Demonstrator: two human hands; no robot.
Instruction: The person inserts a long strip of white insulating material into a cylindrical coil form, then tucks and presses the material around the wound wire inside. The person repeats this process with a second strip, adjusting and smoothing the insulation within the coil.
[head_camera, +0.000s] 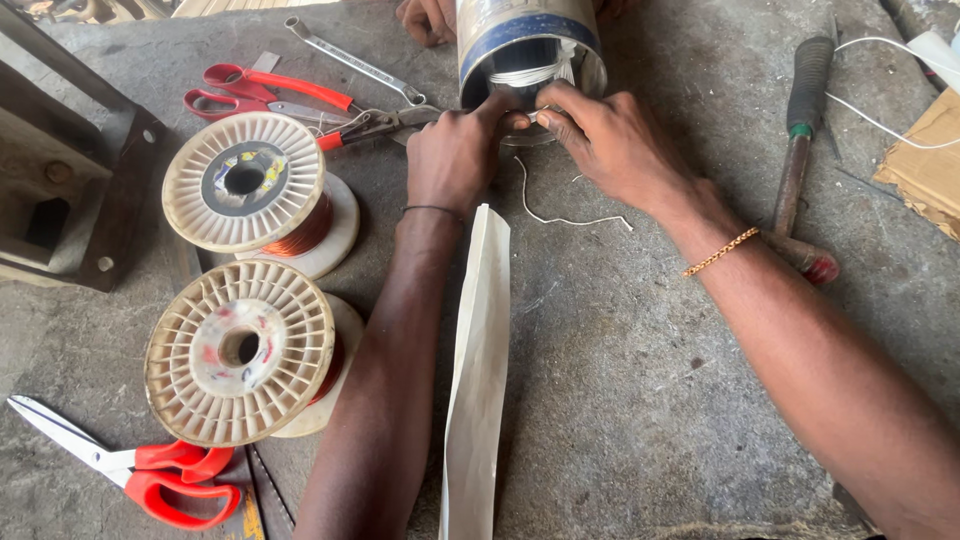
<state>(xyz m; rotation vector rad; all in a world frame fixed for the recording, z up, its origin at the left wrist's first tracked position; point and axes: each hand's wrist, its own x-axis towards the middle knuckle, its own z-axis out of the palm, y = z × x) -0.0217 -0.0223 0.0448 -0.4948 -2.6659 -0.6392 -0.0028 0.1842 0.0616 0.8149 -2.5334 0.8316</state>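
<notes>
Both hands meet at the open mouth of a shiny metal cylinder (528, 50) with a blue band, lying at the far edge of the rough grey concrete floor (640, 380). The left hand (455, 155) is curled shut against its rim; the right hand (605, 140) pinches what looks like white cord (560, 215), though the grip is partly hidden. Two ribbed cream spools (245, 180) of copper wire stand beside two red-handled scissors (140, 470). A long pale paper strip (480, 380) lies between the forearms.
</notes>
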